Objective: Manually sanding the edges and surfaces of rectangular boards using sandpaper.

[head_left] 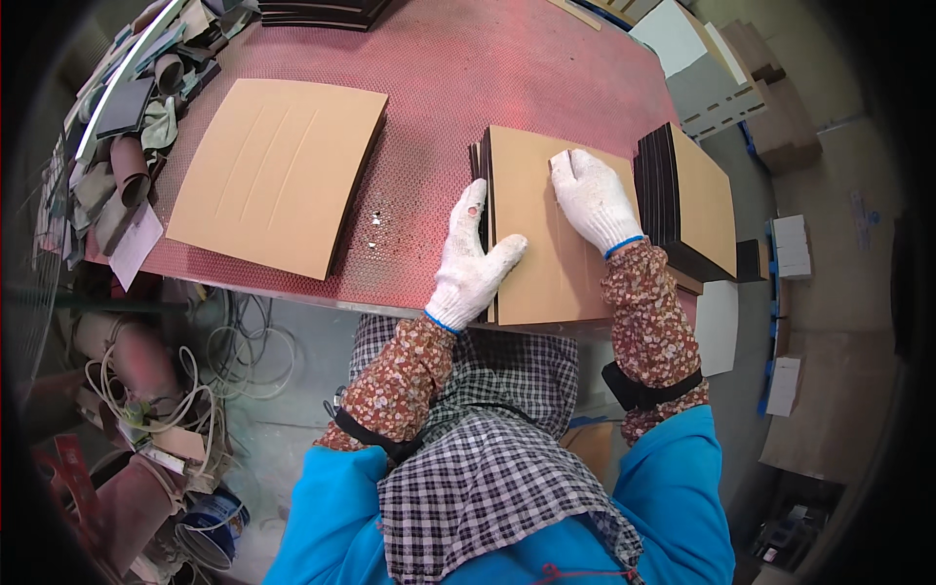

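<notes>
one board (542, 278) meets spread left hand (468, 261), curled right hand (596, 203), grip unclear; bucket (226, 520) below.

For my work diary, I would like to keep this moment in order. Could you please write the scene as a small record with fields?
Left hand: white glove, fingers along the left edge of the middle board, thumb spread away
Right hand: white glove, curled, over the middle board; anything held is unclear
Left side: brown board with grooves
Right side: stack of boards, brown top, dark edges
Table: red, textured
Far left: heap of scraps
</notes>
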A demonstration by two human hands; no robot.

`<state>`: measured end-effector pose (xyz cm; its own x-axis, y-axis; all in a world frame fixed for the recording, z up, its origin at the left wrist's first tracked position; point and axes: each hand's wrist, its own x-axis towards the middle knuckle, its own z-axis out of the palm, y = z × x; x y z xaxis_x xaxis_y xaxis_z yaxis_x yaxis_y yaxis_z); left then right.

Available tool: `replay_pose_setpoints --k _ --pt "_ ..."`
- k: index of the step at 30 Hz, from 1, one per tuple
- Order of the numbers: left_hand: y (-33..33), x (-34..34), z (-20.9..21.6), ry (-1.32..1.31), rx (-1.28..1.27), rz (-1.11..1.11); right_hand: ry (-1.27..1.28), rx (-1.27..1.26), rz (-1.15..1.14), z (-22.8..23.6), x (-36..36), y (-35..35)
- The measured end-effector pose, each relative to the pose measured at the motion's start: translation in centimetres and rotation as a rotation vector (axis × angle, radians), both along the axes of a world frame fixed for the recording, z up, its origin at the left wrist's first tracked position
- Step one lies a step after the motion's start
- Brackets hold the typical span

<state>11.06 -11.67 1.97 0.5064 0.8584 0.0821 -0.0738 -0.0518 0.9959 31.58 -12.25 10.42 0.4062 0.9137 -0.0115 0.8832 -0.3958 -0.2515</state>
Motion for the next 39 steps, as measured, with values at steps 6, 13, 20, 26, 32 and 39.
replay_pose_setpoints --k 6,13,20,26,32,39 --pt "-0.6 0.8 -1.0 -0.175 -0.137 0.012 0.068 -0.062 0.012 1.9 -3.5 -6.1" --pt "-0.2 0.4 0.3 -0.152 -0.081 -0.001 0.138 -0.128 0.153 5.2 -7.7 -14.7" --pt "-0.4 -0.1 0.5 0.028 0.012 0.078 -0.276 0.231 -0.248 1.9 -2.7 -17.2" --pt "-2.7 -2.6 6.3 0.595 0.165 0.032 -0.028 0.259 -0.388 0.4 -1.0 -17.8" --pt "-1.6 -4.6 5.5 0.445 0.103 0.164 0.425 0.377 -0.419 0.1 -4.3 -18.0" --pt "3.9 -12.7 7.3 0.422 0.229 0.39 0.733 0.496 -0.157 1.7 -10.4 -13.1"
